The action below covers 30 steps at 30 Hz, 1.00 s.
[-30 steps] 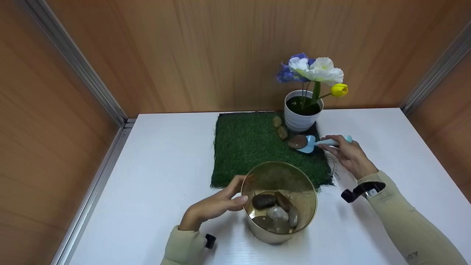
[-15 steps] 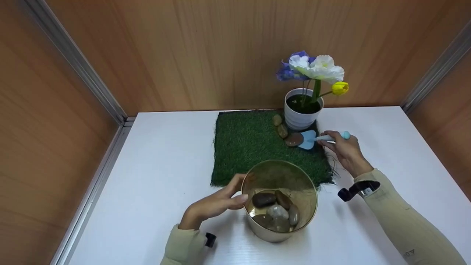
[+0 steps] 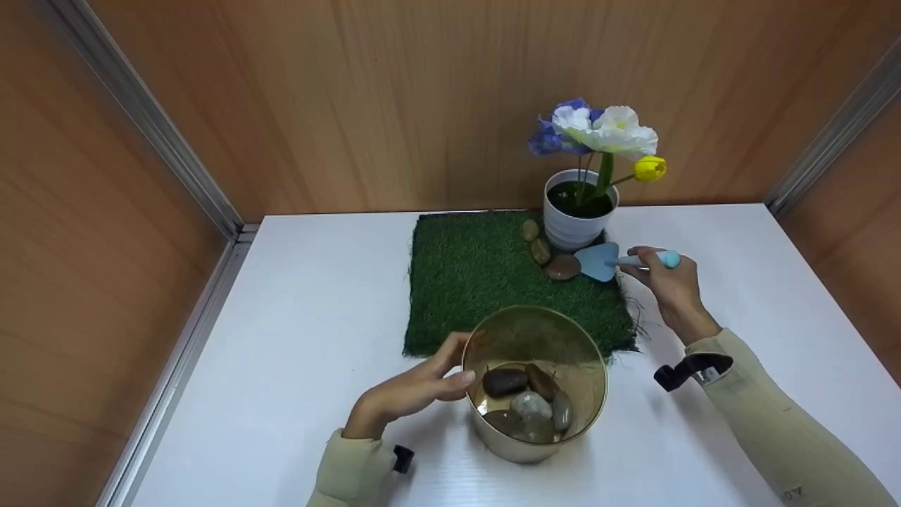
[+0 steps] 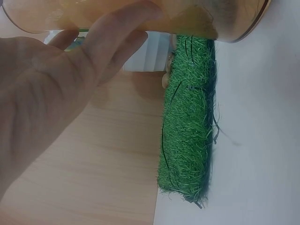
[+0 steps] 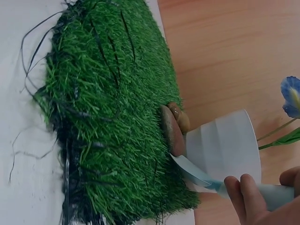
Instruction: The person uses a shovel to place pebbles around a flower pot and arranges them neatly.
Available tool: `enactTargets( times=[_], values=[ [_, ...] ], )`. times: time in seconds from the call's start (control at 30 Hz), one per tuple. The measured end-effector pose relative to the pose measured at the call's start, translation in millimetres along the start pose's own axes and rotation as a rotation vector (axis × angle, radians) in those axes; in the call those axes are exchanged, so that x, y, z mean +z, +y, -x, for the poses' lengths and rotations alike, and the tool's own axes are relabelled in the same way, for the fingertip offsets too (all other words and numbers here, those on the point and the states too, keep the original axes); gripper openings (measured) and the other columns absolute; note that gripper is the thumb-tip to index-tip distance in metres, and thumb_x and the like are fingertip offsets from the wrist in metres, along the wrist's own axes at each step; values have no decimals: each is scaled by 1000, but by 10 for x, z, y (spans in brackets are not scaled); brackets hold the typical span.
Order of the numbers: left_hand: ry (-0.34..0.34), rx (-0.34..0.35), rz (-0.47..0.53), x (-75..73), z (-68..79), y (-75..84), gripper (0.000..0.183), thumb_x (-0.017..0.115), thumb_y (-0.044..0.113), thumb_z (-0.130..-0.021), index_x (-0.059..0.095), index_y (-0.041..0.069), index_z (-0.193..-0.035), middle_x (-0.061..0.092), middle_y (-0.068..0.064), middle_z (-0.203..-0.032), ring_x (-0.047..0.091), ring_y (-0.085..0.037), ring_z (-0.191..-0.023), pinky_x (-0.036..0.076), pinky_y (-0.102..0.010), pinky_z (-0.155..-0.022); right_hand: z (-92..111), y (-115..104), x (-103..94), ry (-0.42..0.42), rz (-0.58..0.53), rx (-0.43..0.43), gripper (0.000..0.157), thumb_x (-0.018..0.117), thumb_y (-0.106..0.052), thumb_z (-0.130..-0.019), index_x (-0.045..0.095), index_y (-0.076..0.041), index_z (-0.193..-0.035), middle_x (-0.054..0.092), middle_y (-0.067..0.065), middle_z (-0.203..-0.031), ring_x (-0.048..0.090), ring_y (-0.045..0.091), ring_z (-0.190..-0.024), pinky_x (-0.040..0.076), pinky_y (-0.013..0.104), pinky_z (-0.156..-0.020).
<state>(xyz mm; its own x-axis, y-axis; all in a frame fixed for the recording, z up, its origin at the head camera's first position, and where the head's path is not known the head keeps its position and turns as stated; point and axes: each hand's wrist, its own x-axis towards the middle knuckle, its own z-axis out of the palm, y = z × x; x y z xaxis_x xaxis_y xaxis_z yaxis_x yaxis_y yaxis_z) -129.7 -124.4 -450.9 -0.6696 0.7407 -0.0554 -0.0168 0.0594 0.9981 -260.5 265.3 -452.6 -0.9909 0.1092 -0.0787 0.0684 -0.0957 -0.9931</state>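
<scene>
My right hand (image 3: 669, 285) grips the handle of a light blue toy shovel (image 3: 598, 262). The shovel's blade tip touches or nearly touches a brown stone (image 3: 563, 267) lying on the artificial grass mat (image 3: 471, 282). Two smaller stones (image 3: 540, 251) lie just behind it, beside a white flowerpot (image 3: 574, 229). At the near side, my left hand (image 3: 415, 391) holds the left side of an amber see-through bowl (image 3: 517, 447), thumb toward the front and fingers partly hidden behind the wall. Several stones (image 3: 531, 406) lie inside the bowl. The right wrist view shows the shovel blade (image 5: 194, 172) at the stone's end.
Purple, white and yellow artificial flowers (image 3: 609, 134) rise from the pot at the mat's back right corner. A white table (image 3: 317, 303) carries everything, with wooden panels (image 3: 394, 105) behind and at both sides. Loose dark strands (image 3: 637, 313) stick out at the mat's right edge.
The brown stone first shifted slightly left and back off the blade onto the mat, against the smaller stones. My right hand then drew the shovel right. The left hand and bowl stayed put.
</scene>
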Motion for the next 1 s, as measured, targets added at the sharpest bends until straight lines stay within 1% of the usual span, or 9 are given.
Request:
enactTargets(
  times=[0.07, 0.17, 0.3, 0.5, 0.63, 0.77, 0.83, 1.0],
  values=[
    [2, -5, -3, 1, 0, -1, 56, 48, 39, -96, 21, 18, -141, 21, -10, -148, 22, -29, -136, 42, -38, -93, 31, -20, -29, 5, -4, -17, 40, 49, -15, -97, 48, 16, -122, 44, 26, -127, 59, 28, -106, 45, 32, -90],
    [1, -7, -6, 0, -2, 1, 55, 47, 39, -96, 21, 18, -141, 21, -9, -148, 22, -28, -136, 42, -38, -93, 77, -73, -82, 11, 20, -26, 40, 49, -16, -97, 49, 15, -121, 44, 25, -126, 59, 27, -106, 45, 30, -89],
    [-4, -5, 1, -5, 2, 2, 55, 47, 38, -97, 21, 18, -140, 21, -10, -148, 21, -28, -136, 42, -39, -94, 166, -184, -144, -23, 16, -13, 44, 48, -21, -97, 46, 15, -122, 42, 24, -129, 56, 28, -109, 44, 29, -89],
    [-5, -4, 10, -11, 6, 8, 55, 48, 38, -97, 21, 18, -141, 21, -9, -148, 21, -27, -136, 41, -39, -94, 377, -412, -171, -134, -91, -4, 49, 47, -22, -98, 41, 16, -127, 38, 25, -131, 53, 33, -112, 42, 33, -92],
    [1, -9, 2, -7, 9, 9, 55, 48, 38, -96, 21, 19, -141, 22, -8, -148, 21, -26, -136, 41, -38, -94, 544, -577, -153, -221, -144, -26, 47, 46, -22, -99, 44, 16, -126, 43, 26, -129, 53, 36, -110, 42, 35, -92],
    [4, -5, -3, -7, 6, 2, 55, 48, 38, -97, 22, 18, -141, 22, -7, -148, 21, -26, -136, 41, -40, -94, 702, -731, -115, -303, -189, -57, 44, 43, -19, -100, 45, 16, -126, 50, 24, -126, 53, 38, -109, 41, 36, -92],
    [3, -4, -3, -7, 4, 0, 54, 47, 37, -97, 22, 18, -140, 21, -7, -148, 20, -26, -136, 41, -41, -95, 773, -798, -93, -337, -196, -68, 43, 43, -18, -100, 44, 16, -126, 51, 24, -126, 53, 38, -109, 40, 36, -93],
    [2, -5, -8, -7, -1, 0, 54, 47, 38, -97, 23, 18, -140, 21, -6, -148, 20, -24, -137, 41, -39, -95, 925, -917, -26, -420, -165, -85, 44, 40, -18, -101, 43, 17, -127, 52, 24, -125, 55, 38, -107, 38, 36, -94]
  ],
)
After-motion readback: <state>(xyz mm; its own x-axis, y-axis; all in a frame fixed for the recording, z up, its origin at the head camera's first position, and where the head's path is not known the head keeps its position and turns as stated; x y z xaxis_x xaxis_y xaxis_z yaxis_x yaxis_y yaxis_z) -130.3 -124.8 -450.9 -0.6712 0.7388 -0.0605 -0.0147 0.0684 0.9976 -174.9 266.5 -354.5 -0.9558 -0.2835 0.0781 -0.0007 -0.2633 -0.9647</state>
